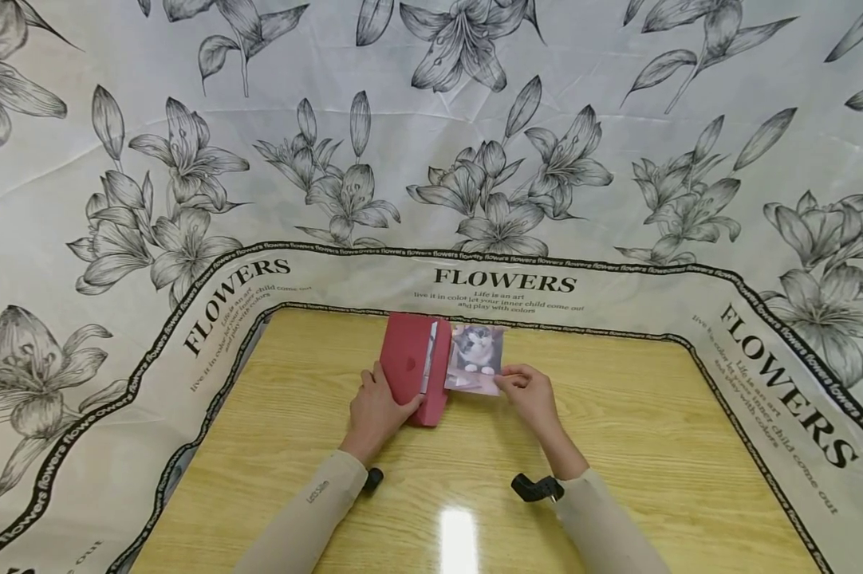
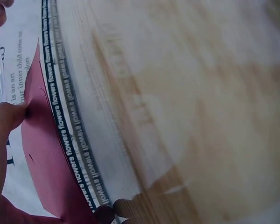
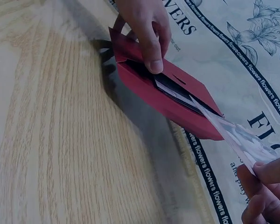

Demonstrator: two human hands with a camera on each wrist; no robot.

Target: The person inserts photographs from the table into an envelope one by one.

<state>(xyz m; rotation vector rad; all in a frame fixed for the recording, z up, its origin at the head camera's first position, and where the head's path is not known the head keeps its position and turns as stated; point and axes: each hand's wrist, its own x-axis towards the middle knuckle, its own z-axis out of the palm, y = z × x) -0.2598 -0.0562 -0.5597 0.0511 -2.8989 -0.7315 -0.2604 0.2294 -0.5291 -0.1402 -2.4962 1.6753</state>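
Note:
My left hand [image 1: 376, 406] grips a red paper envelope [image 1: 405, 363], its thumb at the opening and its fingers behind. The right wrist view shows the envelope [image 3: 172, 105] with its mouth open and papers or photos [image 3: 172, 93] inside. To its right, my right hand [image 1: 532, 395] pinches a photo [image 1: 476, 359] of a grey and white cat by its lower right corner. That photo [image 3: 242, 140] stands edge-on in the right wrist view, its far end close by the envelope's mouth. In the left wrist view the left thumb [image 2: 9, 114] presses on the red envelope [image 2: 46, 149].
Beneath the hands is a wood-grain table [image 1: 640, 446]. A cloth [image 1: 503, 279] printed with flowers and lettering hangs behind it and along both sides. Black devices [image 1: 535, 488] sit at both wrists.

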